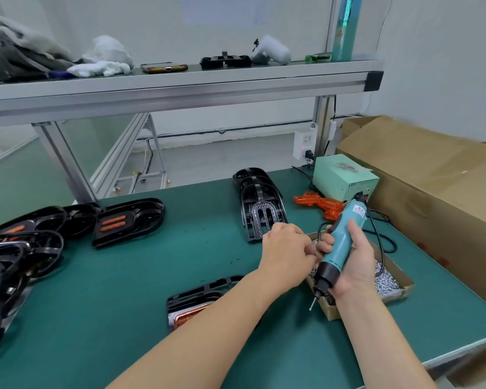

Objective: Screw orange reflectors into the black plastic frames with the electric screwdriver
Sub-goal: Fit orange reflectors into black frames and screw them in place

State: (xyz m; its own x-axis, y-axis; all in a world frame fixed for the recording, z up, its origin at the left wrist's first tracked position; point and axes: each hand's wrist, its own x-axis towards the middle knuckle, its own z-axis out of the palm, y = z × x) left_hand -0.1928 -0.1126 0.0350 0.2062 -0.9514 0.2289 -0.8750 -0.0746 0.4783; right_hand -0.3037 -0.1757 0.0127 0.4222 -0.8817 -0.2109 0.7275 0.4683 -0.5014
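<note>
Right hand (357,262) grips screwdriver (341,237); left hand (285,248) curled.

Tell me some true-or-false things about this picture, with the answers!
1. The right hand holds the screwdriver. True.
2. The screwdriver is red. False: it is blue-green.
3. The left hand is at the screw box. True.
4. The loose reflectors at the back are green. False: they are orange.
5. The table is yellow. False: it is green.
</note>
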